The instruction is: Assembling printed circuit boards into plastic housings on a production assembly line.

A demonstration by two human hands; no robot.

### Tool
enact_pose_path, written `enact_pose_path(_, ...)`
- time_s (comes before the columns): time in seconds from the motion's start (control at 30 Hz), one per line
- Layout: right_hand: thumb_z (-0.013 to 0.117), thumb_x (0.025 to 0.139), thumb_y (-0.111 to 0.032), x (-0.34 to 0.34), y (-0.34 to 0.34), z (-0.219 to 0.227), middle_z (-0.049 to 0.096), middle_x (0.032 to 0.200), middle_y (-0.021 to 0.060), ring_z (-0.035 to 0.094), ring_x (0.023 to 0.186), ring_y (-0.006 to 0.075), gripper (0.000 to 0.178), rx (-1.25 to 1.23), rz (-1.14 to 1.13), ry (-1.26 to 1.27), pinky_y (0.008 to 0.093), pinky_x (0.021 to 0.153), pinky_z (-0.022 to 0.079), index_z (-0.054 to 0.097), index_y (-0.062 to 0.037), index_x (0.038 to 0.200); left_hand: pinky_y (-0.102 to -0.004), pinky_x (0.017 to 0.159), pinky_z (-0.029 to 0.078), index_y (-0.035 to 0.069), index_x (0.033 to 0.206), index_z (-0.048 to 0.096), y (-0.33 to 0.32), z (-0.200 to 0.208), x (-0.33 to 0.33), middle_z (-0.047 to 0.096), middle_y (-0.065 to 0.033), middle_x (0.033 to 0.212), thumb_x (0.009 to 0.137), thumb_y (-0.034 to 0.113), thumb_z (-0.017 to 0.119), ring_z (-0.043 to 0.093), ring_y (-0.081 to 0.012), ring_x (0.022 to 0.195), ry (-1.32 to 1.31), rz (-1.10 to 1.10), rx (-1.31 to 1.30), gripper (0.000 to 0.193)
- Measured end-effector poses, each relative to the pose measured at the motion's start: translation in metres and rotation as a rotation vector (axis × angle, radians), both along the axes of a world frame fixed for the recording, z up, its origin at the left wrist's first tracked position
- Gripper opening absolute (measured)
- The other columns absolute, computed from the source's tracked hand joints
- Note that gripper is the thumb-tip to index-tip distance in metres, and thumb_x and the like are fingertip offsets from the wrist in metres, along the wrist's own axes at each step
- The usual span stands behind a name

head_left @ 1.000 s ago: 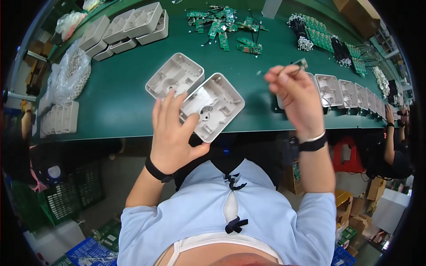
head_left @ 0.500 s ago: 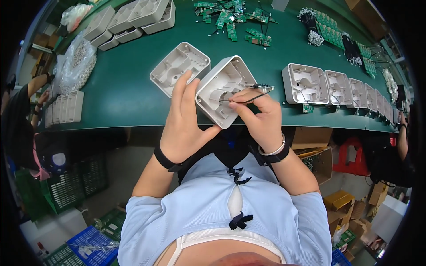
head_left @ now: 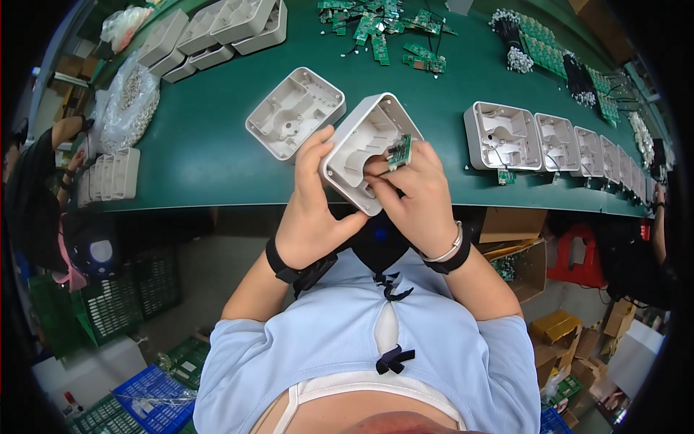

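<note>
My left hand (head_left: pixel 312 210) grips a white plastic housing (head_left: pixel 345 150) by its left side and near corner, holding it tilted at the table's front edge. Inside the housing's open cavity are the fingertips of my right hand (head_left: pixel 413 192), pinched on a thin black cable (head_left: pixel 382 173). A small green circuit board (head_left: pixel 400 152) hangs at that cable's end, against the back of my right fingers. The cable's other end is hidden in the housing. Just left of it, a second open white housing (head_left: pixel 278 108) lies on the green table (head_left: pixel 210 137).
Loose circuit boards (head_left: pixel 379 29) lie at the back. Along the right runs a row of housings (head_left: pixel 506 137) with boards on cables hanging out. Stacked housings (head_left: pixel 238 22) and a bag of small parts (head_left: pixel 130 101) sit at the left. Other people's arms show at both sides.
My right fingers have gone deeper into the housing with the cable, and the circuit board has swung upright beside it. My left fingers have left the second housing and closed round the held one.
</note>
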State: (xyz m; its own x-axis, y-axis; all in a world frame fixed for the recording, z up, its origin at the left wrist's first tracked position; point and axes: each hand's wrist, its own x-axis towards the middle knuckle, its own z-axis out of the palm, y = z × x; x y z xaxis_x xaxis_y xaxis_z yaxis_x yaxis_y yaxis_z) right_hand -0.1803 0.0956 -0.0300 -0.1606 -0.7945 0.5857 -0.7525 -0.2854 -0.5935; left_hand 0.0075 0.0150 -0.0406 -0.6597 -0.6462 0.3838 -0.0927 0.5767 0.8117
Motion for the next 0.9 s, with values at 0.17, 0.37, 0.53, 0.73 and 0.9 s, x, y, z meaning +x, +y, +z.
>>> enact_pose_path(0.17,0.080,0.082,-0.002,-0.007,0.009,0.003,0.074,0.104,0.0098,0.068,0.092,0.0283,0.017,0.005,-0.027,-0.192,0.0388,0.089,0.052,0.075,-0.0048,0.098,-0.0499,0.120,0.040,0.008,0.155,0.022,-0.001,0.001,0.007,0.028,-0.0264,0.162,0.071,0.001,0.087,0.038,-0.0427,0.150,-0.012,-0.007,0.035,0.106)
enact_pose_path(0.37,0.079,0.085,0.000,-0.027,0.004,0.007,0.072,0.112,0.0118,0.067,0.098,0.0298,0.020,0.091,-0.022,-0.355,0.0403,0.092,0.052,0.069,-0.0037,0.102,-0.0459,0.111,0.050,0.010,0.156,0.021,-0.008,-0.001,0.012,0.028,-0.0244,0.164,0.070,0.000,0.087,0.045,-0.0396,0.146,-0.038,-0.027,-0.009,0.108)
enact_pose_path(0.53,0.076,0.085,0.003,-0.030,-0.002,0.017,0.073,0.116,0.0125,0.067,0.098,0.0311,0.024,-0.135,0.096,-0.043,0.0415,0.094,0.052,0.065,-0.0032,0.105,-0.0352,0.089,0.060,0.010,0.157,0.022,-0.005,0.005,0.011,0.029,-0.0219,0.163,0.071,0.001,0.088,0.060,-0.0311,0.132,-0.049,-0.013,0.072,0.109)
enact_pose_path(0.73,0.077,0.081,0.006,-0.031,0.006,0.026,0.073,0.116,0.0105,0.068,0.100,0.0324,0.037,-0.015,0.212,0.057,0.0429,0.093,0.052,0.065,-0.0037,0.114,-0.0277,0.073,0.057,0.010,0.158,0.023,-0.006,0.014,0.014,0.049,-0.0168,0.149,0.071,0.003,0.090,0.069,-0.0194,0.105,-0.038,-0.019,0.237,0.109)
enact_pose_path(0.9,0.080,0.076,0.005,-0.031,0.018,0.032,0.072,0.107,0.0069,0.068,0.099,0.0320,0.041,0.181,0.236,-0.340,0.0423,0.091,0.052,0.068,-0.0052,0.114,-0.0245,0.067,0.053,0.009,0.158,0.023,-0.004,0.023,0.013,0.064,-0.0112,0.130,0.072,0.003,0.091,0.068,-0.0114,0.086,-0.066,-0.036,0.354,0.110)
